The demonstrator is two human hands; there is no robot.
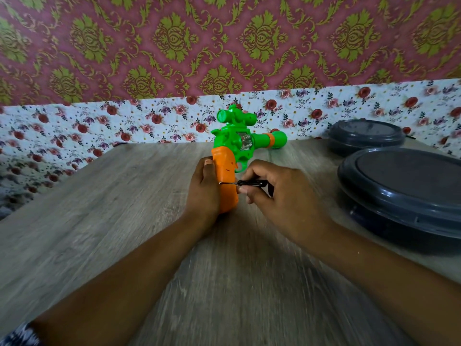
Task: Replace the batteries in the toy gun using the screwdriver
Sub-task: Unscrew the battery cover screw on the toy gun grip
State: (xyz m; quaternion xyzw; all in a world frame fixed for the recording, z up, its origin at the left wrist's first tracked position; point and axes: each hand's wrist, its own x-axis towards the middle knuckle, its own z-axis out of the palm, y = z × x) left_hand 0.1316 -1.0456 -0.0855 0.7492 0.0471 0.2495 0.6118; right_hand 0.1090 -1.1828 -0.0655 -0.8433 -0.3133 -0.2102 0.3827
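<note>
patterned wallpaper behind a wood-grain counter [99,221]. toy gun [234,146] stands near the middle of the counter, orange grip down, green barrel pointing right. left hand [203,188] wraps the grip, fingers curled around its far side. right hand [277,193] pinches a small black screwdriver [245,183], tip against the grip's side, probably on a screw, too small to tell. two grey lidded containers [404,186] sit at right.
</note>
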